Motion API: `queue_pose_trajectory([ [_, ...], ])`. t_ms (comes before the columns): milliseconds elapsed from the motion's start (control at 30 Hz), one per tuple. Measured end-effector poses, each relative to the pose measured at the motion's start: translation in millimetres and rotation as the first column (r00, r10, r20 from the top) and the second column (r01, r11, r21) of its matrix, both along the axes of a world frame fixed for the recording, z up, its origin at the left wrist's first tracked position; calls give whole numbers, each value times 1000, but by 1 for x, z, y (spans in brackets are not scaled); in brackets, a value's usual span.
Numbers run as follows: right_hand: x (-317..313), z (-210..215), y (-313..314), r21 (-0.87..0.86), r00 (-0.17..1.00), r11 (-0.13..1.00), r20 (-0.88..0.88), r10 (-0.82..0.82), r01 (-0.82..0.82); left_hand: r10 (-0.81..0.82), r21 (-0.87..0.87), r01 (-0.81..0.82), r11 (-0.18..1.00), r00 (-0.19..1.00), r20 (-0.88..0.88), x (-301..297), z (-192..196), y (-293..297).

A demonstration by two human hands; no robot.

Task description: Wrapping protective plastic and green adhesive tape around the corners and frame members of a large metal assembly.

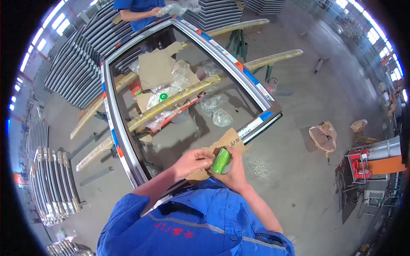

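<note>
My right hand (234, 173) is wrapped round a bright green roll of tape (221, 160), held in front of my chest. Just left of the roll, my left hand (195, 163) has its thumb and fingers pressed together; whatever they pinch, if anything, is too small to make out. Beneath both hands lies a piece of brown cardboard (228, 140) with handwriting on it, across the near side of a large rectangular window frame (112, 115). Strips of printed film in blue, white and orange run along the frame.
Yellowish padded beams (273, 59) on stands hold the frame up. Within its opening show cardboard, clear plastic and another green roll (163, 97). A co-worker's arm (139, 15) handles plastic at the far side. Stacked profiles (77, 64) stand left; crumpled paper (323, 137) lies right.
</note>
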State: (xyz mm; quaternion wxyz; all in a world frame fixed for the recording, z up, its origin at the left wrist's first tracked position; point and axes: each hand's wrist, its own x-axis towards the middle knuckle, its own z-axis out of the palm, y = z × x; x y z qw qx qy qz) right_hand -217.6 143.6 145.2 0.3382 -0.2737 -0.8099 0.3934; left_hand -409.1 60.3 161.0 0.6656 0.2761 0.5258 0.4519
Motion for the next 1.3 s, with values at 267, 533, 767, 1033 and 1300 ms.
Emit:
queue_pose_trajectory([
  [267, -3, 3, 1, -23, 999, 999, 14, 31, -31, -10, -28, 10, 1000, 1000, -9, -1, 4, 7],
  [533, -1, 5, 2, 42, 999, 998, 17, 46, -47, -36, -7, 36, 999, 993, -113, 2, -3, 5],
  [767, 8, 12, -8, 137, 948, 990, 306, -84, 43, 132, -79, -163, 983, 945, -301, 7, 5, 8],
  [1033, 9, 18, -16, 87, 884, 988, 441, -154, 128, 48, 80, 75, 994, 363, -930, 0, -13, 18],
  [1300, 20, 11, -20, 80, 919, 984, 352, -177, 159, 251, 366, 277, 888, 374, -893, -11, -20, 7],
])
